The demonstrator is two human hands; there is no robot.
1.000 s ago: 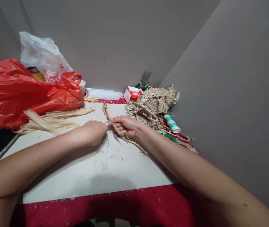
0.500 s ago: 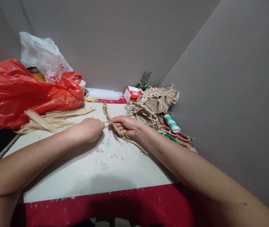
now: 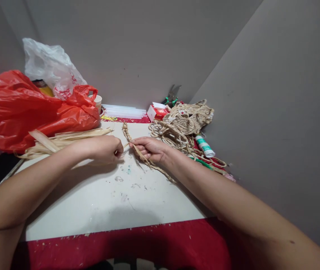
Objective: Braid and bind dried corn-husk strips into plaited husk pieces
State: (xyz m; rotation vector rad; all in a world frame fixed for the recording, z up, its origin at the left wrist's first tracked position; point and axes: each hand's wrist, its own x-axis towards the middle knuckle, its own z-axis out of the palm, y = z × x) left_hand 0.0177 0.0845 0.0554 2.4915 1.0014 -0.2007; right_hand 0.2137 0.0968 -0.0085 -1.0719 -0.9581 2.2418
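Note:
Over the middle of the white board, my right hand pinches a braided straw-coloured cord between thumb and fingers. One end of the cord points away from me; the other trails out below my palm to the right. My left hand is closed just to the left, on a thin pale husk strip that runs across to the cord at my right fingertips. Behind my left hand and wrist lie loose dry husk strips, partly covered by my arm.
A red plastic bag bulges at the left, with a white bag behind it. Clear tubes, a small red box and pruning shears line the back. Coiled braided cord and a green-and-white roll lie right.
My left hand has turned over and shifted slightly left and up, its thumb side now showing. My right hand and the cord stay where they were.

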